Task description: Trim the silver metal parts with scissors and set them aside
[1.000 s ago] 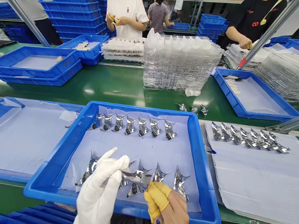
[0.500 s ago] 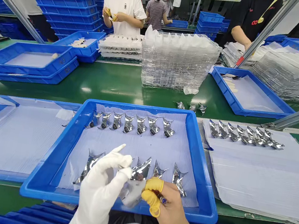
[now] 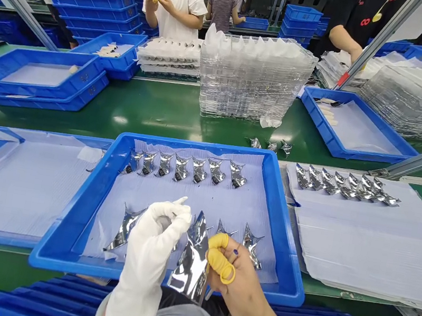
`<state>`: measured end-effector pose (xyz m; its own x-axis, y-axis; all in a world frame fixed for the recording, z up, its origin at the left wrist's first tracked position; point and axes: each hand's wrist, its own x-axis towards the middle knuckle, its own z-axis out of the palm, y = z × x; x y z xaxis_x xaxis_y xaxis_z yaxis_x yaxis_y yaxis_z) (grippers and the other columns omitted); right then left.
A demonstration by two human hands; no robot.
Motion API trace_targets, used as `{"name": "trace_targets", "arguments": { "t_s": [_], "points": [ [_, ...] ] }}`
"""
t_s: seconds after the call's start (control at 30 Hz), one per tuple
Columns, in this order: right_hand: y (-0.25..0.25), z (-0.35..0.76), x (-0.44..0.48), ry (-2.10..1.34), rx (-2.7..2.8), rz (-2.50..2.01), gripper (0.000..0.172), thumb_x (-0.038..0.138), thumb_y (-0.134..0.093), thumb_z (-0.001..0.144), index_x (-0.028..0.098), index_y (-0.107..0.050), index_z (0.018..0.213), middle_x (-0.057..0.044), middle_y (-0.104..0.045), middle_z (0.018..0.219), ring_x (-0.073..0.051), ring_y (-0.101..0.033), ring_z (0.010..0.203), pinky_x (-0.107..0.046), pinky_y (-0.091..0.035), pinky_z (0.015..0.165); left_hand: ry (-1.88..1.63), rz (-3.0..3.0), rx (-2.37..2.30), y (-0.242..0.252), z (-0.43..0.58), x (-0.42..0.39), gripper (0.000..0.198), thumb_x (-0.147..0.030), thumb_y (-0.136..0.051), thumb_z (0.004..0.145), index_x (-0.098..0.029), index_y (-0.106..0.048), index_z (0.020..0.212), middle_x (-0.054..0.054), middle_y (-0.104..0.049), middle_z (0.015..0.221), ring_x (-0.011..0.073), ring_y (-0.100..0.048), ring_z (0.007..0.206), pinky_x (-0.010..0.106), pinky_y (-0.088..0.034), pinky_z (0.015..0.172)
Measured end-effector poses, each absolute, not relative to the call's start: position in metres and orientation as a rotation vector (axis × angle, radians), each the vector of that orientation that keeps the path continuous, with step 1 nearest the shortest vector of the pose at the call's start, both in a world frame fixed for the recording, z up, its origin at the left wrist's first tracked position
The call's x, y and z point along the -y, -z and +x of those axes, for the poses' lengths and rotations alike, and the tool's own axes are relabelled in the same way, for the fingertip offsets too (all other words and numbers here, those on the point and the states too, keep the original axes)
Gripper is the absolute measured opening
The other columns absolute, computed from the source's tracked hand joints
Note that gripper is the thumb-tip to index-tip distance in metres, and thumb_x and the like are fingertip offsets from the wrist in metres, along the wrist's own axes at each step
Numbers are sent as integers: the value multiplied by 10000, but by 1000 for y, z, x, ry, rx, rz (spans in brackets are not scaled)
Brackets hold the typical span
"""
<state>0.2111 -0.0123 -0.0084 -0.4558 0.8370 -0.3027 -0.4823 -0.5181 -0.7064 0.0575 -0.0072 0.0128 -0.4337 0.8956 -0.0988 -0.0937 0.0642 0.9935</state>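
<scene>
Green bench (image 3: pixel 154 111) — above the blue tray (image 3: pixel 197 145), your gloved left hand (image 3: pixel 151 244) and right hand (image 3: pixel 239 285) hold one silver foil piece (image 3: pixel 192 264) upright between them, fingers pinched closed on its edges.

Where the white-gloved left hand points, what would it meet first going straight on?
The left hand would probably meet a silver foil piece in the far row of the blue tray; depth is unclear, so it may pass above.

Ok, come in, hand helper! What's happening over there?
Gloved left hand beside foil piece. Right hand, yellow finger cots, on its edge. Foil raised over blue tray. More foil pieces below.
</scene>
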Motion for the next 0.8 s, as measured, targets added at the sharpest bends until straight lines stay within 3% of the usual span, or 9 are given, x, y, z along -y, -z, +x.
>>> {"name": "trace_targets", "arguments": {
  "t_s": [0.13, 0.27, 0.4, 0.5, 0.7, 0.8],
  "points": [
    [10, 209, 10, -2062, 651, -826, 503, 594, -874, 750, 196, -567, 751, 143, -360, 423, -19, -173, 370, -192, -139, 401, -1588, 1099, -1519, -19, 62, 4, 99, -292, -815, 821, -227, -744, 841, -25, -761, 806, 164, -710, 824, 409, -479, 1093],
    [10, 208, 9, -2029, 658, -821, 506, 596, -871, 756, 194, -564, 743, 138, -373, 430, -18, -175, 372, -197, -139, 398, -1561, 1204, -1529, -23, 63, 2, 79, -268, -803, 810, -226, -750, 852, -9, -777, 828, 199, -729, 878, 489, -425, 1167],
    [11, 209, 11, -1971, 674, -804, 488, 588, -854, 784, 187, -579, 745, 133, -368, 453, -18, -184, 384, -201, -140, 406, -1441, 1107, -1515, -22, 58, 0, 161, -328, -828, 788, -217, -752, 877, 36, -795, 904, 243, -727, 1005, 478, -458, 1125],
    [11, 209, 14, -1941, 666, -802, 444, 506, -891, 770, 186, -586, 741, 136, -344, 468, -21, -184, 404, -199, -156, 415, -1397, 1052, -1463, -18, 55, 0, 218, -391, -837, 791, -209, -751, 876, 43, -792, 900, 230, -731, 964, 420, -494, 1065],
    [3, 208, 17, -1943, 608, -783, 373, 349, -928, 736, 181, -596, 715, 130, -337, 499, -24, -182, 429, -184, -168, 415, -1286, 787, -1423, -15, 59, 1, 379, -494, -840, 779, -182, -748, 973, 53, -777, 953, 178, -705, 837, 271, -561, 750],
    [-4, 207, 16, -1944, 565, -808, 415, 356, -937, 708, 187, -559, 676, 131, -331, 490, -21, -172, 424, -182, -152, 404, -1264, 790, -1370, -15, 64, 1, 344, -469, -812, 815, -179, -748, 990, 58, -779, 1010, 179, -714, 905, 260, -567, 806]
  ]
}}
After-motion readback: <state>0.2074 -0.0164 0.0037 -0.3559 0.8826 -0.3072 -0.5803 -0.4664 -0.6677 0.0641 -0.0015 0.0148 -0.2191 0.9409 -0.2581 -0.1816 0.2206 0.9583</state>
